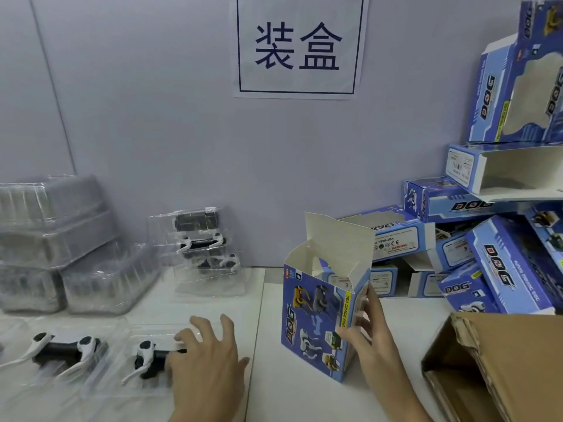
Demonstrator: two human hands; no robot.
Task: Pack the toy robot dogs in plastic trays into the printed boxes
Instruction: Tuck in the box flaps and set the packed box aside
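Both hands were at work on the white table [304,400]. Her left hand [207,360] lay spread, fingers fairly straight, pressing down on a clear plastic tray [152,388] with a black-and-white toy dog [149,360] in it. Her right hand [365,333] held the side of an upright printed box [313,324], thumb in front and fingers round the edge, with the top flaps standing open.

Going by size from there: beyond the right hand, towards the wall and off to that side, a big loose heap of blue printed boxes [493,269] climbed the corner, some lying flat, some open-ended. Just to the outside of the right hand sat a brown cardboard carton [502,360], open towards me. Well beyond the left hand, at the far outer side, stood stacks of empty clear trays [61,248]. Between those stacks and the held box, against the wall, a short pile of trays with dogs in them [204,245] leaned a little. On the outer side of the left hand lay another tray holding a second dog [64,351], flat on the table. High on the wall hung a paper sign [300,45] with two dark characters inside a frame.
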